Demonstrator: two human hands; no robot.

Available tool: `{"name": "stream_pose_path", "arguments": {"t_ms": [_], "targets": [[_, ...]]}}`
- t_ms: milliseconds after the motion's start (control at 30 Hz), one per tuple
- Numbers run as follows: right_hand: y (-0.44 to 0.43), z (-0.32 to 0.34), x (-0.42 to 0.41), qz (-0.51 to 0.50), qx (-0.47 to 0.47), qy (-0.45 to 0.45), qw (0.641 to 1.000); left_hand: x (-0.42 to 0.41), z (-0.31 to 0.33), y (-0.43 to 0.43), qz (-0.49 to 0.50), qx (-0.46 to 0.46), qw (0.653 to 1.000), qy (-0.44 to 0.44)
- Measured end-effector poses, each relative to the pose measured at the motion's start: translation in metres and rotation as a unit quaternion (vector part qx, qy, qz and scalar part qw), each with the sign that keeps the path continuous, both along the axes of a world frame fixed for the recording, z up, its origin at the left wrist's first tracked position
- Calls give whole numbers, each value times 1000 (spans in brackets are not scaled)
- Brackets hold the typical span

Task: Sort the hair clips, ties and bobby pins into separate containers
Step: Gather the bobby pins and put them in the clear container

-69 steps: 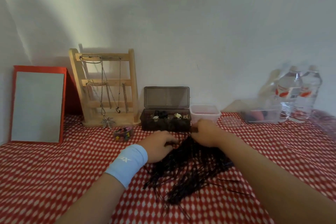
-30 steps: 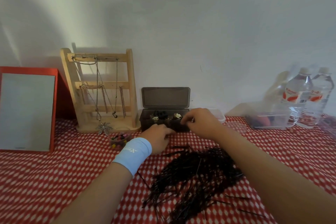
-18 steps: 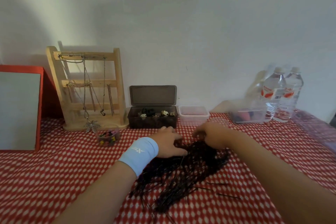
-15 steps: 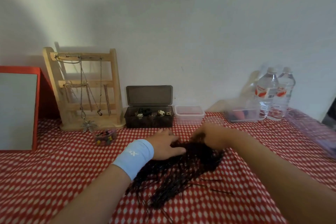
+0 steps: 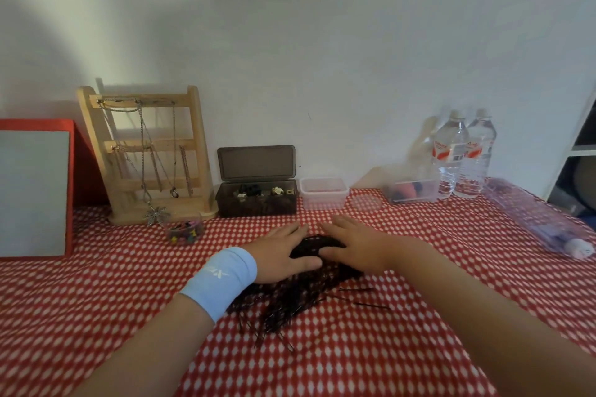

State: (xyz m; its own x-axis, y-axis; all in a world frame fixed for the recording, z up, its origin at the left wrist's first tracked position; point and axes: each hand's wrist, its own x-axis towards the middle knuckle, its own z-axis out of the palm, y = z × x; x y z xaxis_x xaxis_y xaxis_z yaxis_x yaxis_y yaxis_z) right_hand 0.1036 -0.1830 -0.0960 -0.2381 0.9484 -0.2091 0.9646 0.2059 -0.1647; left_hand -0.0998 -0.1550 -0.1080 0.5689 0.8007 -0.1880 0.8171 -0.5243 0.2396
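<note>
A big heap of black bobby pins (image 5: pixel 290 300) lies on the red checked tablecloth (image 5: pixel 96 293). My left hand (image 5: pixel 283 251), with a light blue wristband, rests flat on the heap's far left side. My right hand (image 5: pixel 351 245) lies flat on its far right side, fingers straight. At the back stand a dark open box (image 5: pixel 256 201) with small clips in it, a clear square tub (image 5: pixel 324 193), a small round cup of coloured bits (image 5: pixel 185 232) and a clear tub (image 5: pixel 412 191) holding red and dark items.
A wooden jewellery rack (image 5: pixel 151 155) with chains and a red-framed mirror (image 5: pixel 34 190) stand at the back left. Two water bottles (image 5: pixel 464 158) are at the back right, a clear round lid (image 5: pixel 366 203) lies flat, and a clear plastic pack (image 5: pixel 541 222) lies along the right edge.
My right hand came back from the dark box to the heap. Both hands now lie flat on the pins with fingers spread, where they were curled over the heap before.
</note>
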Motion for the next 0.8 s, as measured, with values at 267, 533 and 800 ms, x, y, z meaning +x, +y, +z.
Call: {"name": "stream_pose_path", "arguments": {"t_ms": [267,533,800], "targets": [[-21,27,-9,64,-72,-43,994,-32,27,-45,-69,-29,992,100],[-11,22,-6,48,67,2,997,-22,11,-20,-42,26,999,14],[-40,40,16,10,-90,-47,995,5,12,-4,-56,23,998,2]]}}
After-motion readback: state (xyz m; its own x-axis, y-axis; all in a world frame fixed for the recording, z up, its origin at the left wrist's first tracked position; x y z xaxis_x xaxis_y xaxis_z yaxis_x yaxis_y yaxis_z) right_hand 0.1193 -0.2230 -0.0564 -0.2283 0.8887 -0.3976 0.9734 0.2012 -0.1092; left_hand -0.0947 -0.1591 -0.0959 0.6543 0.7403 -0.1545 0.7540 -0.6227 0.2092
